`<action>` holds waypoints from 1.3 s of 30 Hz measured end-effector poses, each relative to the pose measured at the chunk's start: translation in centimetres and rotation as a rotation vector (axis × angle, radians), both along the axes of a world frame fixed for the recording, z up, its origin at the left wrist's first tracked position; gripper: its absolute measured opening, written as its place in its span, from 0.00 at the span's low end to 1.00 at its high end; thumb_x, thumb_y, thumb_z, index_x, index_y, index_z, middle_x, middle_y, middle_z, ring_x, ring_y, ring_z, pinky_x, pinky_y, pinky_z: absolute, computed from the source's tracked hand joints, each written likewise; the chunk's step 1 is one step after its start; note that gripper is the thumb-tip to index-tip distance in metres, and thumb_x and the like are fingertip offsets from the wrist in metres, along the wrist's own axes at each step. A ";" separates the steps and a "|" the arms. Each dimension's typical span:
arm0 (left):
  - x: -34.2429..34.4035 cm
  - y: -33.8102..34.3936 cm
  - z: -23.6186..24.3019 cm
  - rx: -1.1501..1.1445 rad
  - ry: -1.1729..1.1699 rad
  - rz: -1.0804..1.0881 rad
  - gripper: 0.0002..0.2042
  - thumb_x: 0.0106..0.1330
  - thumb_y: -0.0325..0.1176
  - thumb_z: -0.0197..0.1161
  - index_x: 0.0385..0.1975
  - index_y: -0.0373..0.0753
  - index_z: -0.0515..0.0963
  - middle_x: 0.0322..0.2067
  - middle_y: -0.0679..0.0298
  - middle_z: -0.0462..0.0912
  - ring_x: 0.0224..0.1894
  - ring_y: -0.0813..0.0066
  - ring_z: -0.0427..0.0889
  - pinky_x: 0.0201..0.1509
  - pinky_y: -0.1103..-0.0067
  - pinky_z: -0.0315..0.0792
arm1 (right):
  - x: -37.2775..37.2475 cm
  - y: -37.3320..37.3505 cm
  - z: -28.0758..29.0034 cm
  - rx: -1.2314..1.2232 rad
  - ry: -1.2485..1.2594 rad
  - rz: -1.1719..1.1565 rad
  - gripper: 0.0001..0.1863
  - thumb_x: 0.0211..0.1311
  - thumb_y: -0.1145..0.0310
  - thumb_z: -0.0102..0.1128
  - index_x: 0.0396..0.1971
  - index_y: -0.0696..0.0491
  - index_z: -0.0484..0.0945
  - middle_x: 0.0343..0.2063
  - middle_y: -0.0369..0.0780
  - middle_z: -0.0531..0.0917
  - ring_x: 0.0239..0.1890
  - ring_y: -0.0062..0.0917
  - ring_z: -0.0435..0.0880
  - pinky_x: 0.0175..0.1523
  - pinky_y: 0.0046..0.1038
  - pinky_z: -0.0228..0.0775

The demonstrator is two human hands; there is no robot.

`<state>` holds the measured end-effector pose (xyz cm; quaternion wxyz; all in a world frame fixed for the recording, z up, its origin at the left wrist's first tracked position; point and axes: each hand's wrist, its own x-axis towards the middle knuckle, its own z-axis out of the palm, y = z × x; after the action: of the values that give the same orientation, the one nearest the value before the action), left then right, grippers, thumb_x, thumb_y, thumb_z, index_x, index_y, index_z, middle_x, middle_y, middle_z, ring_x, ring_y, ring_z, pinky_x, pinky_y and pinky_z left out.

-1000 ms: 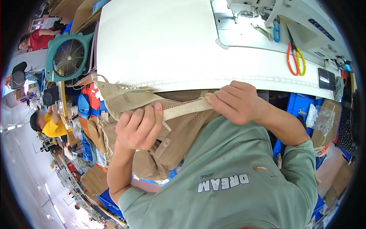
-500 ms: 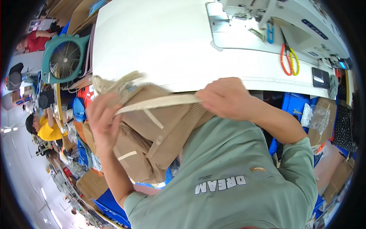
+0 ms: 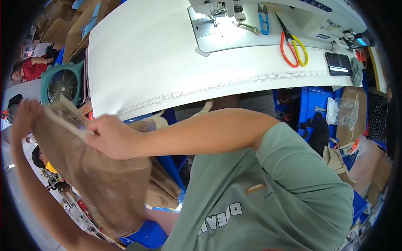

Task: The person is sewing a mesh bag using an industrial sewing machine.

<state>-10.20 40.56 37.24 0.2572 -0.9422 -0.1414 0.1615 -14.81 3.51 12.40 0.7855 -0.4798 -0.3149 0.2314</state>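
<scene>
Tan mesh fabric piece (image 3: 104,184): held left of white sewing table (image 3: 142,54), unsewn. Right hand (image 3: 111,136) fingers pinch its strap; left hand (image 3: 26,115) grips edge.

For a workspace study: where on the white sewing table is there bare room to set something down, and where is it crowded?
The white table is bare across its left half, from its left edge to the sewing machine. The right end is crowded: blue snips, red and yellow scissors, a small dark screen.
</scene>
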 end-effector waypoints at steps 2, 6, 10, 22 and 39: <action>10.1 -2.9 -3.0 0.115 -0.083 -0.199 0.17 0.71 0.41 0.67 0.50 0.34 0.82 0.45 0.55 0.86 0.49 0.59 0.84 0.55 0.67 0.76 | 2.0 0.2 -0.2 0.125 0.222 -0.085 0.16 0.72 0.64 0.62 0.29 0.63 0.79 0.20 0.46 0.83 0.24 0.29 0.83 0.32 0.37 0.73; 25.8 -17.5 -18.1 -0.087 -0.130 -0.714 0.18 0.68 0.42 0.68 0.48 0.34 0.85 0.46 0.49 0.87 0.52 0.46 0.83 0.59 0.60 0.76 | 7.3 -5.3 -5.5 -0.140 0.278 -0.290 0.16 0.74 0.62 0.62 0.32 0.60 0.82 0.18 0.39 0.81 0.22 0.20 0.78 0.29 0.32 0.72; 28.8 -31.3 -33.0 -0.349 -0.581 -0.965 0.12 0.66 0.38 0.62 0.40 0.38 0.87 0.45 0.47 0.89 0.51 0.52 0.86 0.59 0.57 0.75 | 12.6 -14.5 -10.3 -0.661 0.061 -0.574 0.19 0.75 0.60 0.61 0.29 0.61 0.81 0.18 0.38 0.80 0.19 0.21 0.76 0.27 0.33 0.71; 29.4 -33.5 -39.5 -0.745 -0.872 -0.972 0.10 0.71 0.37 0.60 0.45 0.42 0.82 0.39 0.61 0.83 0.49 0.56 0.82 0.62 0.58 0.69 | 15.5 -19.4 -10.1 -0.898 -0.055 -0.560 0.18 0.74 0.61 0.62 0.37 0.64 0.83 0.19 0.45 0.80 0.23 0.29 0.77 0.34 0.34 0.71; 29.2 -34.5 -36.1 -0.678 -0.397 -0.876 0.21 0.73 0.42 0.54 0.61 0.44 0.82 0.65 0.48 0.80 0.68 0.50 0.74 0.71 0.54 0.62 | 11.1 -21.1 -10.3 -0.732 -0.651 -0.282 0.11 0.72 0.68 0.64 0.50 0.54 0.81 0.48 0.45 0.85 0.48 0.47 0.85 0.51 0.40 0.81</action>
<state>18.98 6.07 1.10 -0.0470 -0.9548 0.2750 -0.1029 -3.70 -17.60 2.12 0.4506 -0.8087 -0.3738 0.0565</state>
